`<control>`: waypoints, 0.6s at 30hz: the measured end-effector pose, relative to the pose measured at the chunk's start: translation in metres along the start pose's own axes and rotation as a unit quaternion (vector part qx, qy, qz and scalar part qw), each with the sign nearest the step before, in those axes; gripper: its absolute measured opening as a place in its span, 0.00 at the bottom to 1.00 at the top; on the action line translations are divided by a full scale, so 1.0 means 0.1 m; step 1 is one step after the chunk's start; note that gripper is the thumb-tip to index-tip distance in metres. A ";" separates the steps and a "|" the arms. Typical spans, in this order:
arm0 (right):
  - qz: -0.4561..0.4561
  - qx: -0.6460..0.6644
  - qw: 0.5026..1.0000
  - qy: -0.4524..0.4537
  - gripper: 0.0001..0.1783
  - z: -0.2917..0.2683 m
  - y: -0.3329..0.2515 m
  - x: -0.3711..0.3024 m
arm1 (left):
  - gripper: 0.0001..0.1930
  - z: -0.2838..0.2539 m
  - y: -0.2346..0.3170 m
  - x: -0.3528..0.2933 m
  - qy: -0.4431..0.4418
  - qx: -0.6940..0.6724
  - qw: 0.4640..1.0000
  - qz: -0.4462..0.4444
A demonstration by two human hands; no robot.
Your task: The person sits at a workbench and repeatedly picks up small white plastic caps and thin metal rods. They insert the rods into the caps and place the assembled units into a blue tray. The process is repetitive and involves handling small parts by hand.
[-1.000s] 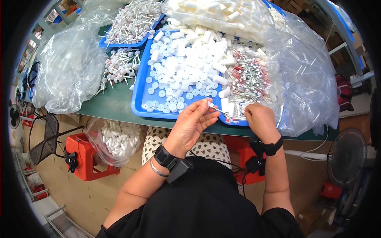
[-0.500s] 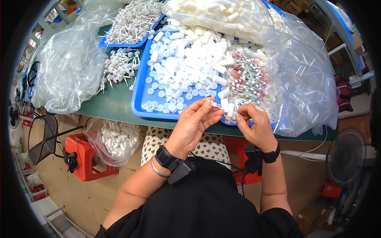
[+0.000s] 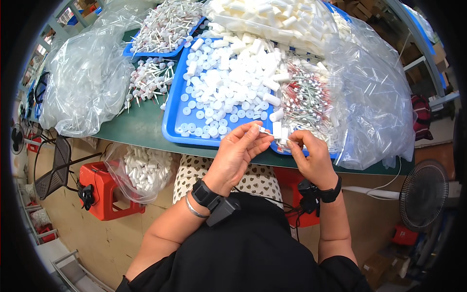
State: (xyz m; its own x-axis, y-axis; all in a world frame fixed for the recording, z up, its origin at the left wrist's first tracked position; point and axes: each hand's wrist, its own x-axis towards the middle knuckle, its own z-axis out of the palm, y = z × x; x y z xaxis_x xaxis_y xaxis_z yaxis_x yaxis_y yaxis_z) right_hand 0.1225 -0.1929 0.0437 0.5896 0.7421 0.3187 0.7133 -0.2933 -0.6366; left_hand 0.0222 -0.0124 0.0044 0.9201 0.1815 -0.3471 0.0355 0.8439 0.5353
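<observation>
In front of the blue tray (image 3: 167, 127) my left hand (image 3: 238, 148) pinches a small white part (image 3: 263, 130) between thumb and finger. A thin stem seems to run from it toward the right. Close by on the right, my right hand (image 3: 313, 156) is closed in a pinch; what lies between its fingertips is too small to name. White foam cylinders (image 3: 277, 129) lie just behind the gap between my hands. Pale round discs (image 3: 213, 131) and more cylinders fill the tray. Thin wire-like pieces with red and white ends (image 3: 307, 97) are heaped beyond my right hand.
Clear plastic bags (image 3: 85, 92) bulge at the table's left, with another bag (image 3: 374, 97) at the right. White-stemmed pieces (image 3: 165, 29) fill a second tray at the back left. Below the green table (image 3: 127, 127) stand a red stool (image 3: 99, 194) and a fan (image 3: 424, 194).
My right hand has shifted slightly, its fingertips a little lower and left. My left hand keeps its pinch on the small white part.
</observation>
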 end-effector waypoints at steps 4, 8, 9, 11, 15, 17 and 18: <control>-0.004 0.017 1.000 0.000 0.04 0.08 -0.02 0.02 | 0.18 0.00 -0.06 -0.02 -0.025 0.028 0.999 -0.010; 0.191 0.275 0.939 -0.073 0.08 0.12 -0.07 0.02 | 0.21 0.05 -0.09 -0.04 -0.053 0.059 0.997 -0.003; 0.247 0.350 0.899 -0.094 0.10 0.12 -0.06 0.03 | 0.20 0.04 -0.10 -0.04 -0.058 0.061 0.996 -0.004; 0.263 0.404 0.869 -0.114 0.12 0.13 -0.03 0.03 | 0.19 0.02 -0.11 -0.05 -0.068 0.066 0.996 -0.006; 0.204 0.274 0.935 -0.099 0.13 0.21 -0.14 0.07 | 0.18 -0.03 -0.04 -0.04 -0.044 0.098 0.994 0.031; 0.136 0.102 0.984 -0.044 0.10 0.16 -0.06 0.15 | 0.17 -0.06 0.12 -0.04 -0.009 0.131 0.988 0.078; 0.056 -0.024 0.998 0.021 0.10 0.15 0.13 0.19 | 0.17 -0.09 0.25 -0.02 0.025 0.155 0.979 0.134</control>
State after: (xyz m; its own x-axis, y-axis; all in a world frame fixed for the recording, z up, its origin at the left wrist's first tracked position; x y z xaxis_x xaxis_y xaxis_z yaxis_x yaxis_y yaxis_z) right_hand 0.1375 -0.1736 0.0313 0.6815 0.6771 0.2778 0.6588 -0.4023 -0.6357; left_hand 0.0176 0.0131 0.0112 0.8929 0.4057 -0.1951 -0.0807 0.5706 0.8173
